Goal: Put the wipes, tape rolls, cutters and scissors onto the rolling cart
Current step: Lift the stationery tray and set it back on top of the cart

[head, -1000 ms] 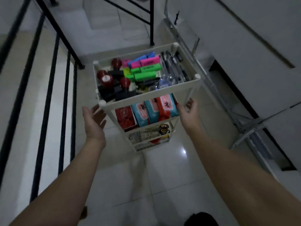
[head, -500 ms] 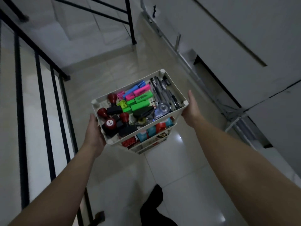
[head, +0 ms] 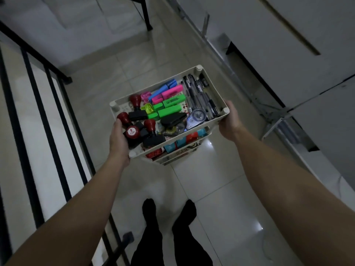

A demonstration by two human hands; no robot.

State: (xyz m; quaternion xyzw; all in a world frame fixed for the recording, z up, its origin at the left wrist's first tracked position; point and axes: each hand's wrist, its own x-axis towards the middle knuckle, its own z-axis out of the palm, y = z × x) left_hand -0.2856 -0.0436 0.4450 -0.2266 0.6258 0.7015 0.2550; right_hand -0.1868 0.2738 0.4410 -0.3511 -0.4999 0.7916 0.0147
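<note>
Pale floor tiles [head: 221, 189] lie under a white rolling cart [head: 211, 83]. Left hand [head: 119, 139] clamps its near left corner; right hand [head: 228, 121] clamps the near right corner. Wipes packs [head: 184, 140] fill the shelf below the top tray.

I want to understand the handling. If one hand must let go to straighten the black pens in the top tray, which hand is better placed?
Probably the right hand: it grips the cart corner beside the pens. The left hand is by the stamps.
</note>
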